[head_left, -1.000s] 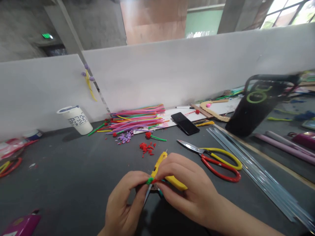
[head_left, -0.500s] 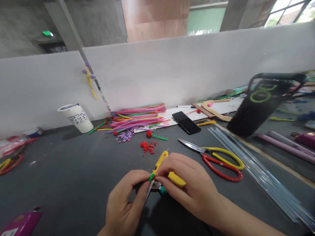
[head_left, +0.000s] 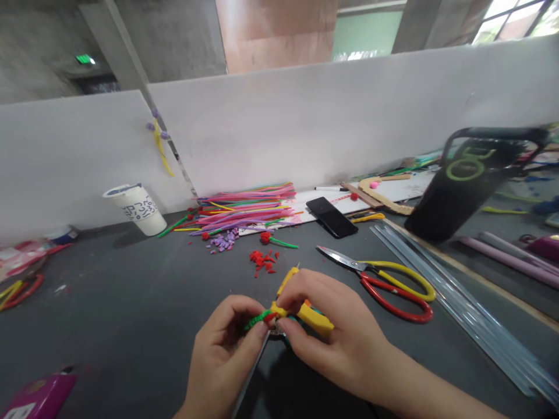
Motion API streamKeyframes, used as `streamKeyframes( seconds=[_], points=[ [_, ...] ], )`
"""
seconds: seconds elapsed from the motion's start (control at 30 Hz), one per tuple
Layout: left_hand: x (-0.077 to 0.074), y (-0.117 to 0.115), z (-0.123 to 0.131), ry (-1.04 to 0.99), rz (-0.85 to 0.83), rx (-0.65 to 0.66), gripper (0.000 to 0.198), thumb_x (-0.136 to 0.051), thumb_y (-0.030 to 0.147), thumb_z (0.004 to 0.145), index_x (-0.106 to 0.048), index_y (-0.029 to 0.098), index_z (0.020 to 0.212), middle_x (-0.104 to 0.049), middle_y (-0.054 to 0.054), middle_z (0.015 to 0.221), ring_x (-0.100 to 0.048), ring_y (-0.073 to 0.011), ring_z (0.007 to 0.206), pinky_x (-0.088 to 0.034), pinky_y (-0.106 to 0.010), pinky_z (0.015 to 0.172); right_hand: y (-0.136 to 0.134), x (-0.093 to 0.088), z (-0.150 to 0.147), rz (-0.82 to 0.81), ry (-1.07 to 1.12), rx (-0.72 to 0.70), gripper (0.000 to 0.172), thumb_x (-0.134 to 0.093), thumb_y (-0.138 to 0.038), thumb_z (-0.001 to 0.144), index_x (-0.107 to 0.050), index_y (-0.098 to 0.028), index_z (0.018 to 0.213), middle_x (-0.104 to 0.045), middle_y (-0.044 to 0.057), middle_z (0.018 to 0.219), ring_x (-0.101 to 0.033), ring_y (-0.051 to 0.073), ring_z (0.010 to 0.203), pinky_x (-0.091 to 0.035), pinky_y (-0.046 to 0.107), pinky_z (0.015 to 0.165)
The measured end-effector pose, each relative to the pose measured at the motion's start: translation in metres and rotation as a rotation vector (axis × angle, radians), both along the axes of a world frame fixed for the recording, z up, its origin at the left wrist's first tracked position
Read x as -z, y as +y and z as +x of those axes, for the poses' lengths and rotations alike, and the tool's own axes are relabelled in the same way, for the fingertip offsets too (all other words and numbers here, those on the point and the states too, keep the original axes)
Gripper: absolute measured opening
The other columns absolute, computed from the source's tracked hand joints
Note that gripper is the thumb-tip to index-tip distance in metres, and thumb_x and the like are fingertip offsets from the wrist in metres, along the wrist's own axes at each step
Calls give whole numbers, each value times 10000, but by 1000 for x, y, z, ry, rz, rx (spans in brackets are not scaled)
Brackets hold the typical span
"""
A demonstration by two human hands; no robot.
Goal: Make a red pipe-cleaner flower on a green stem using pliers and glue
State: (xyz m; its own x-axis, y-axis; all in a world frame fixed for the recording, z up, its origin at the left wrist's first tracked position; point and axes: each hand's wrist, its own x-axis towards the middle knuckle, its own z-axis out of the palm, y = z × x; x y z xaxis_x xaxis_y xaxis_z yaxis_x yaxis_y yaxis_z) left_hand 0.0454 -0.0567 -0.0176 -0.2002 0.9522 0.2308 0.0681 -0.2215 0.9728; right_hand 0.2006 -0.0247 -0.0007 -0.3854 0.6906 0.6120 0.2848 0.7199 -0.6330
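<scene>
A white cup [head_left: 142, 215] with blue markings and a black bottle [head_left: 454, 186] with a looped handle are seen on the dark tabletop [head_left: 152, 308]; the contents of neither can be made out. A fuzzy green stem [head_left: 258, 320] is pinched between thumb and forefinger of the left hand [head_left: 229, 355], low over the tabletop, with a red tuft [head_left: 271, 318] at its right end. The fingertips of the right hand [head_left: 336, 326] are drawn close together beside the tuft; whether it is gripped cannot be told. A smooth yellow tool [head_left: 317, 320] is partly covered by that hand. Beyond are shown soft red scraps [head_left: 263, 261], blocky purple snippets [head_left: 224, 241], a bundle of slender fuzzy stems [head_left: 248, 210], and metal-bladed scissors [head_left: 384, 279] with looped red and yellow handles.
</scene>
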Motion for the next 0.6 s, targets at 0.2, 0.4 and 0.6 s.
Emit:
streamKeyframes(
  seconds=[0.2, 0.4, 0.6],
  points=[
    [-1, -2, 0, 15, -19, 24, 67, -640, 179, 707, -679, 229, 688, -657, 39, 650, -584, -117, 612, -451, -177, 592, -1, 2, -1, 58, -69, -40, 77, -520, -109, 838, -538, -182, 820, -579, 11, 755, -520, 122, 694, -395, 240, 636],
    [-2, -1, 0, 14, -35, 35, 72, -639, 187, 709, -685, 224, 668, -658, 28, 623, -586, -133, 602, -454, -198, 594, 0, 3, -2, 59, -87, -37, 82, -509, -108, 847, -536, -177, 812, -571, 11, 742, -513, 121, 686, -390, 234, 628],
    [1, -1, -2, 55, -16, 19, 72, -644, 187, 704, -687, 233, 670, -664, 23, 653, -575, -137, 634, -428, -198, 590, -1, 1, -1, 60, -85, -37, 91, -510, -98, 840, -529, -183, 814, -572, 8, 751, -510, 121, 691, -389, 235, 635]
  ],
)
